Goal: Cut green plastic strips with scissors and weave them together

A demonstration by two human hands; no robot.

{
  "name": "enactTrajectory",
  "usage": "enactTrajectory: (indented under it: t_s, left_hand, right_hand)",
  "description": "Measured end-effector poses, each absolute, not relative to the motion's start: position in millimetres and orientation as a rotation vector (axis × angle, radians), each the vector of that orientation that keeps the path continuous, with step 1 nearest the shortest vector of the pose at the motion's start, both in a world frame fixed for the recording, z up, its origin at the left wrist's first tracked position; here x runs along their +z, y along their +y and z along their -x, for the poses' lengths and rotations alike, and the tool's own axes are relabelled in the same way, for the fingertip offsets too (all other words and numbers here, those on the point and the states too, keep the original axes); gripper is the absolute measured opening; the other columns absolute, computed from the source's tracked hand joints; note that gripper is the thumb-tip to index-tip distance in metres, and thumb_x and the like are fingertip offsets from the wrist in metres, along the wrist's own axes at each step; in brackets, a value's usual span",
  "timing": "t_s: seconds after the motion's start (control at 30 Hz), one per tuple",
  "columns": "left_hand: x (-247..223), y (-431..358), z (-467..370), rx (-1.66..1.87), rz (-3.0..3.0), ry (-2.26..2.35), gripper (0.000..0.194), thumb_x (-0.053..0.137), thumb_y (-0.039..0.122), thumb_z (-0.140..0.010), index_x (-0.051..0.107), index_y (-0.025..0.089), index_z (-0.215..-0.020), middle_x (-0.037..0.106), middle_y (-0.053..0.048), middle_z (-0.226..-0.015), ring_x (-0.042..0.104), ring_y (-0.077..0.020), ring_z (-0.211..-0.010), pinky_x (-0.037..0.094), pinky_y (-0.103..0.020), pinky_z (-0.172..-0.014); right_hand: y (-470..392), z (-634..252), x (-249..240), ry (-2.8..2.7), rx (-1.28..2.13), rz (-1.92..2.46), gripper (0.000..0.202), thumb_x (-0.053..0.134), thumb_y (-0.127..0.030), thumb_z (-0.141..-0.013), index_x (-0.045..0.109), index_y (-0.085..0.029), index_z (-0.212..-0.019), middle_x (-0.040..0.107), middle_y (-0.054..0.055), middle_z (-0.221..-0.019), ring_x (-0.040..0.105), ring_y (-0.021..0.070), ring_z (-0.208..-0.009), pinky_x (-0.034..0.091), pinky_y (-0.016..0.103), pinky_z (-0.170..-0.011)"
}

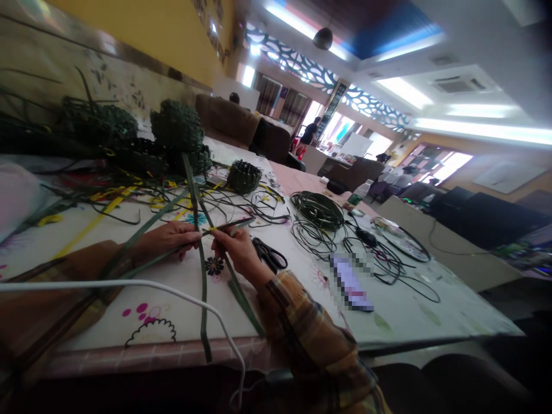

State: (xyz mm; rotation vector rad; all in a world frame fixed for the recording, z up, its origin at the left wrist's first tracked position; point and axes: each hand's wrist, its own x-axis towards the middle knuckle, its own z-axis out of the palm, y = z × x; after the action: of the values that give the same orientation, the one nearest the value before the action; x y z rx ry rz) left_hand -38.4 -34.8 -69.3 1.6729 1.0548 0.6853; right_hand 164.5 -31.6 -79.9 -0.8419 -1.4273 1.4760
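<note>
Several flat dark green strips (203, 299) cross one another above the patterned tablecloth, with a small yellow piece where they meet. My left hand (166, 240) pinches the strips just left of the crossing, fingers closed. On the other side my right hand (235, 247) grips the strips close to the yellow piece, thumb and forefinger pressed together. Long strip ends stick out upward, toward me and over my left forearm. Black-handled scissors (271, 256) lie beside my right wrist. A small woven green basket (244, 176) stands beyond my hands.
More woven green baskets (176, 123) are piled at the back left, among loose yellow strips (97, 221). Coiled dark cord (317, 210) lies to the right, near a plastic bottle (360, 192). A white cable (172, 286) crosses in front of me. Far off stands a person (309, 133).
</note>
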Motion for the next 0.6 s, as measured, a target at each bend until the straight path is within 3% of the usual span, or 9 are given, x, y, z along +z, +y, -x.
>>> enactTrajectory:
  t_s: [0.13, 0.33, 0.6]
  left_hand:
    - [-68, -37, 36, 0.692, -1.654, 1.026, 0.038, 0.054, 0.05, -0.089, 0.058, 0.014, -0.078, 0.047, 0.003, -0.056, 0.052, -0.0112, -0.05, 0.051, -0.024, -0.052]
    - [-78, -35, 34, 0.692, -1.498, 1.008, 0.039, 0.056, 0.054, -0.088, 0.057, 0.015, -0.082, 0.042, 0.008, -0.05, 0.036, -0.0066, -0.038, 0.055, -0.027, -0.053]
    - [-71, -38, 30, 0.712, -1.498, 1.065, 0.047, 0.06, 0.063, -0.08, 0.053, 0.017, -0.085, 0.042, 0.008, -0.051, 0.036, -0.0065, -0.038, 0.051, -0.026, -0.048]
  right_hand:
    - [-30, -163, -81, -1.404, 1.478, 0.846, 0.034, 0.071, -0.045, -0.075, 0.06, -0.015, -0.062, 0.059, -0.002, -0.054, 0.049, 0.0078, -0.039, 0.037, 0.02, -0.038]
    - [-29, -161, -85, -1.379, 1.443, 0.891, 0.034, 0.07, -0.043, -0.075, 0.058, -0.016, -0.06, 0.058, -0.002, -0.051, 0.049, 0.0079, -0.036, 0.034, 0.019, -0.034]
    - [-30, -158, -87, -1.397, 1.362, 0.901, 0.031, 0.067, -0.041, -0.077, 0.057, -0.017, -0.06, 0.057, -0.003, -0.051, 0.048, 0.0078, -0.035, 0.032, 0.019, -0.034]
